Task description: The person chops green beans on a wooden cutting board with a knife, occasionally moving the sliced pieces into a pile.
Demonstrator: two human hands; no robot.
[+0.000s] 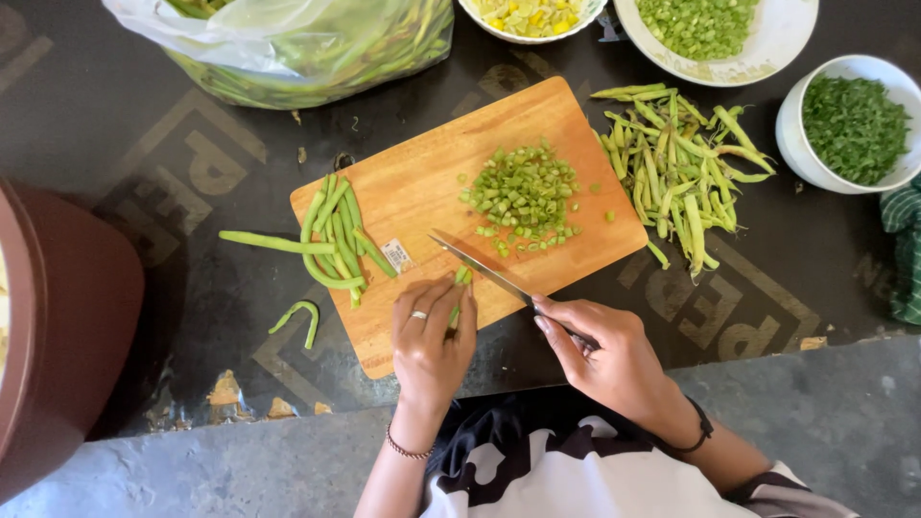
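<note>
My left hand (432,336) presses a few green beans (460,285) flat on the near edge of the wooden cutting board (432,182); only their tips stick out past my fingers. My right hand (604,355) grips the handle of a knife (480,269), whose blade lies across the board right beside those tips. A heap of chopped bean pieces (523,197) sits on the board's right half. A bundle of whole beans (336,235) lies on its left end, some hanging over the edge.
A pile of bean trimmings (681,173) lies right of the board. At the back stand a plastic bag of beans (297,43), a plate of chopped beans (710,29), a bowl of yellow pieces (528,17) and a bowl of chopped greens (849,125). A brown container (58,317) is at left.
</note>
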